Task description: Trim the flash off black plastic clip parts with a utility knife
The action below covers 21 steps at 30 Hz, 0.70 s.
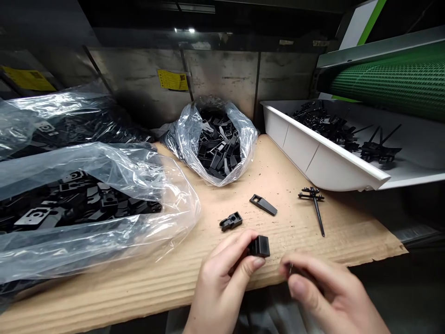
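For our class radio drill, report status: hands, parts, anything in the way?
Left hand pinching black block. Right hand curled, contents unclear. Loose ahead, on cardboard: tapered black piece, small black fitting, branched black piece.

My left hand [225,273]: bare, with slender fingers and a short thumbnail [259,262].
My right hand [327,287]: bare too, rounded thumb [301,288], fingertips blurred.
My wrists [203,320]: uncovered as far as the view reaches.

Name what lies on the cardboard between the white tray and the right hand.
In the head view, one black branched part with a long stem lies on the cardboard between the white tray and the right hand.
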Tool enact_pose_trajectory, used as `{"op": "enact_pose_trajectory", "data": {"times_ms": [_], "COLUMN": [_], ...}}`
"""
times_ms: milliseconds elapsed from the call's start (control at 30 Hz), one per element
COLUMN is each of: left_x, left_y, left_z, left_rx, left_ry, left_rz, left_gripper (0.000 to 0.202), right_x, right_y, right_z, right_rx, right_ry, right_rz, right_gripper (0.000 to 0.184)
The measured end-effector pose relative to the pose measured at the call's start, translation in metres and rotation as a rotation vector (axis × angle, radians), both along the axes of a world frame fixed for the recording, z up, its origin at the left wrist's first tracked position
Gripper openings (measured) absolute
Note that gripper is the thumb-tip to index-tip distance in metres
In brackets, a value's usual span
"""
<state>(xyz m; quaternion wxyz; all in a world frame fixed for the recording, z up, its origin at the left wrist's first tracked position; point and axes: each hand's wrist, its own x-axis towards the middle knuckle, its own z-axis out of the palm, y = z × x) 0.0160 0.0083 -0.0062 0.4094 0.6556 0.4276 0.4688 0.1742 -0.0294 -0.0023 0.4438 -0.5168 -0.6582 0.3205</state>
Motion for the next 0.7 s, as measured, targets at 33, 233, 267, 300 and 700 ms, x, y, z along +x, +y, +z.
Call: {"op": "enact_pose_trajectory", "data": {"times_ms": [33,233,267,300,700], "left_x": [0.000,-0.006,-0.007,-0.007,0.004], "left_y": [0.000,-0.005,-0.006,-0.006,-0.006], "left_z": [0.002,0.011,0.011,0.012,0.010], "left_rx": [0.014,-0.161,-0.239,-0.312,-0.355], "left_ry": [0.014,-0.035,-0.079,-0.132,-0.257], "left_rz": [-0.028,-0.300,-0.320,-0.326,-0.055], "left_gripper": [0.019,0.015,0.016,0.019,0.023], "right_x": [0.001,0.002,0.004,0.007,0.015], "right_y": [0.002,0.018,0.019,0.018,0.004], "right_z": [0.001,0.011,0.011,0.011,-0.011], "right_rx": [-0.069,-0.283,-0.273,-0.257,0.547], "right_ry": [0.066,0.209,0.188,0.163,-0.433], "right_rz": [-0.049,-0.106,-0.111,-0.115,-0.088], "right_gripper": [0.016,0.026,0.026,0.026,0.028]}}
